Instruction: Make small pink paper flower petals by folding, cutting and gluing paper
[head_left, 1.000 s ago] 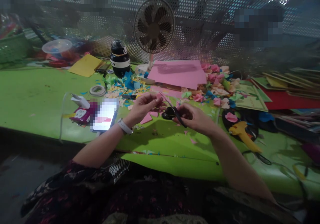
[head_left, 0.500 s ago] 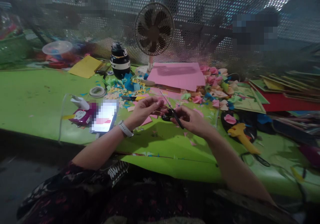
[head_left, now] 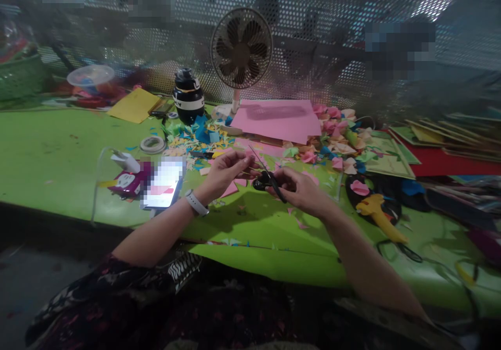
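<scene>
Over the front middle of the green table (head_left: 219, 225), my right hand (head_left: 299, 189) is closed around a slim pointed metal tool with a black handle (head_left: 278, 189). Its thin tip slants up and left, close to the fingers of my left hand (head_left: 230, 168). Those left fingers are pinched together, with thin pale lines at their tips too fine to name. Below and between both hands sits a shiny black rounded object (head_left: 260, 183), partly covered. Small pink paper pieces (head_left: 230, 189) lie under my left hand.
Left of my wrist lie a lit phone (head_left: 166, 183) and a purple case (head_left: 127, 183). A tape roll (head_left: 152, 144), black bottle (head_left: 188, 97), fan (head_left: 240, 50), pink sheets (head_left: 276, 118) and paper flowers (head_left: 334, 125) stand behind. A yellow glue gun (head_left: 378, 214) rests at right.
The whole view has shifted very slightly. Both hands keep nearly the same place and hold, and the pointed tool has barely moved.
</scene>
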Motion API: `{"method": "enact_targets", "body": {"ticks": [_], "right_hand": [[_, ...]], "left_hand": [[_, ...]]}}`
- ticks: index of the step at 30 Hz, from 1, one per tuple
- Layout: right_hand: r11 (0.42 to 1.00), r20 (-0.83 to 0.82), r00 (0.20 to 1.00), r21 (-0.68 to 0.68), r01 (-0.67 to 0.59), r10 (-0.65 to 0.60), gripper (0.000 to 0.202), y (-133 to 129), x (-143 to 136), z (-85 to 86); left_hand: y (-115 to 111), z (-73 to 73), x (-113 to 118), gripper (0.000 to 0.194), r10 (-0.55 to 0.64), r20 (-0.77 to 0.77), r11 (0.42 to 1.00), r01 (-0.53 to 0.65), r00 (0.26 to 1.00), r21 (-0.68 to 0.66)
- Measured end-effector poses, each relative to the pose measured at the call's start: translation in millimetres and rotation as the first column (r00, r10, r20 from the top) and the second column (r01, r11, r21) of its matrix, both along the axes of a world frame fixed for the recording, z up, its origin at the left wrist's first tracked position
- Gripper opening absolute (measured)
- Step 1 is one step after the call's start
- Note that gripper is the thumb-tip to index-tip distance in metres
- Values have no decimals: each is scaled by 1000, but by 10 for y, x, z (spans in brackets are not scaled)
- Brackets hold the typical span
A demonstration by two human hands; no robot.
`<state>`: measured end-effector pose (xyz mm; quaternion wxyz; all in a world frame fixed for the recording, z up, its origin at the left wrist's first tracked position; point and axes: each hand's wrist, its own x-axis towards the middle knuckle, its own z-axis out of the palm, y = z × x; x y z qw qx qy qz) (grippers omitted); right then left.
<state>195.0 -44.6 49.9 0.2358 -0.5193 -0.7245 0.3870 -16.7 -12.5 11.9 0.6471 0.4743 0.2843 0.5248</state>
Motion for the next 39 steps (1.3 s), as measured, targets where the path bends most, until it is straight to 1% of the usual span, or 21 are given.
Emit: {"method": "enact_targets", "body": {"ticks": [5, 10, 19, 28, 32, 36, 39], "right_hand": [[1000, 25, 1000, -2, 0, 0, 49, 0, 0, -10], [1000, 8, 1000, 2, -5, 5, 47, 3, 8, -23], [999, 6, 1000, 36, 0, -1, 46, 5, 17, -32], [999, 27, 1000, 49, 3, -4, 49, 6, 32, -27], [1000, 12, 1000, 4, 5, -5, 50, 1, 27, 6], [1000, 7, 1000, -23, -6, 7, 49, 1, 25, 20], [1000, 0, 1000, -11, -6, 6, 49, 4, 25, 11]], "left_hand": [[-1, -10, 8, 26, -19, 45, 1000, 19, 999, 11], [-7, -14, 8, 27, -15, 44, 999, 16, 999, -37], [-6, -12, 4, 21, -13, 23, 999, 14, 1000, -38], [3, -15, -5, 23, -3, 50, 999, 6, 999, -42], [7, -1, -10, 22, 13, 10, 999, -12, 1000, -48], [12, -7, -13, 22, -29, -29, 999, 28, 999, -36], [14, -19, -17, 21, -43, -39, 999, 42, 998, -34]]}}
